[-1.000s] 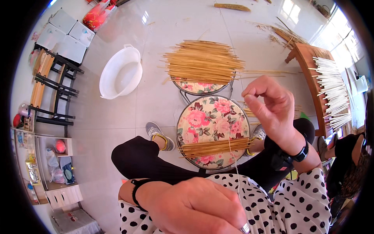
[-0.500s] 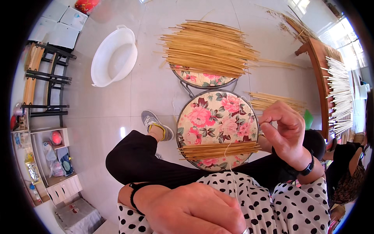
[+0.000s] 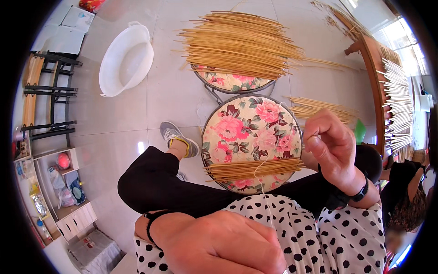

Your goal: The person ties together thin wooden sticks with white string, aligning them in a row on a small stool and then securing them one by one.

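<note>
My right hand (image 3: 333, 150) is raised at the right rim of the near round stool (image 3: 228, 128), thumb and forefinger pinched on a thin white string (image 3: 267, 201). This string loops loosely over the floral seat, crosses a small bundle of thin straw-coloured sticks (image 3: 246, 169) and runs down toward my lap. Low in the middle, my left hand (image 3: 223, 244) is closed near the string's lower part. Its fingertips are cut off by the lower edge, so what they hold is hidden. The small bundle lies crosswise on the near part of the seat.
Behind stands another floral stool (image 3: 237, 84) under a large pile of sticks (image 3: 237, 45). More sticks (image 3: 319, 108) lie right of the near stool. A white tub (image 3: 127, 59) is at the left; a wooden bench (image 3: 372, 86) holds pale sticks. Another person (image 3: 408, 196) is at the far right.
The view has shifted slightly, so the stools and tub sit higher in it. The string's slack now bends further left over the small bundle. Both hands keep nearly the same pose.
</note>
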